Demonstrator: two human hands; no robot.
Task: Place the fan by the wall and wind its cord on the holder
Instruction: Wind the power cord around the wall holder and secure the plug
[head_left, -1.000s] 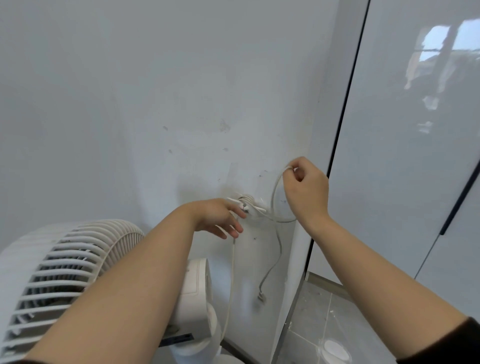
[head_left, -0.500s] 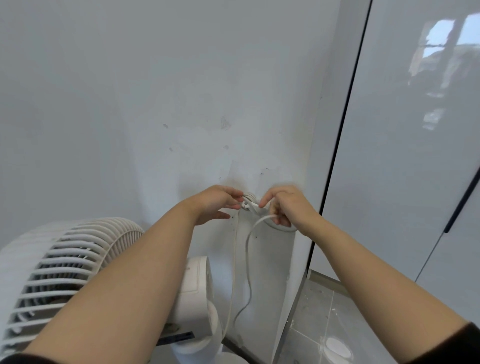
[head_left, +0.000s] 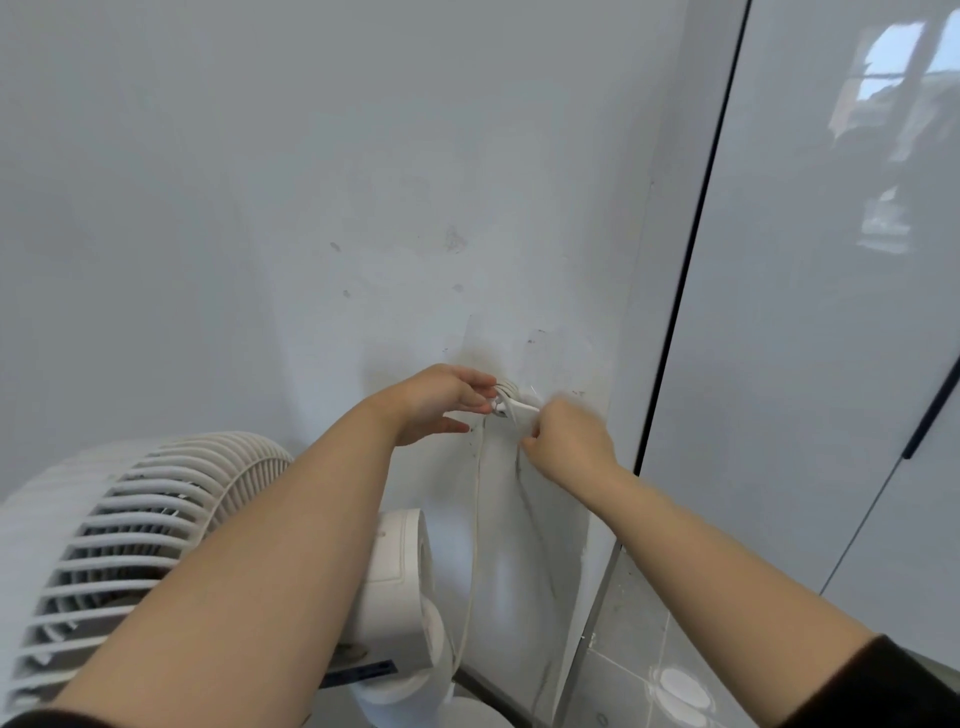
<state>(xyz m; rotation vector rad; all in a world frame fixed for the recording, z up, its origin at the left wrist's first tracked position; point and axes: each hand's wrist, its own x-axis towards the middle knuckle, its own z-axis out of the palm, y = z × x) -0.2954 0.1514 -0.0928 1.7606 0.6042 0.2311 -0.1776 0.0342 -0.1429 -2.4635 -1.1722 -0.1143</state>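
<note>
A white fan with a ribbed grille stands at the lower left, close to the wall. Its white cord runs up the wall to a small white holder, where several turns are wound. My left hand touches the holder's left side with its fingertips. My right hand, blurred, sits just below and right of the holder with its fingers curled round the cord's loose end, which is hidden in the hand.
Glossy white cabinet doors with dark gaps fill the right side. Grey floor tiles show at the bottom right. The fan's motor housing sits between my forearms near the wall.
My right hand has come down from its raised position to the holder and then below it, drawing the hanging loop of cord tight. My left hand has stayed at the holder.
</note>
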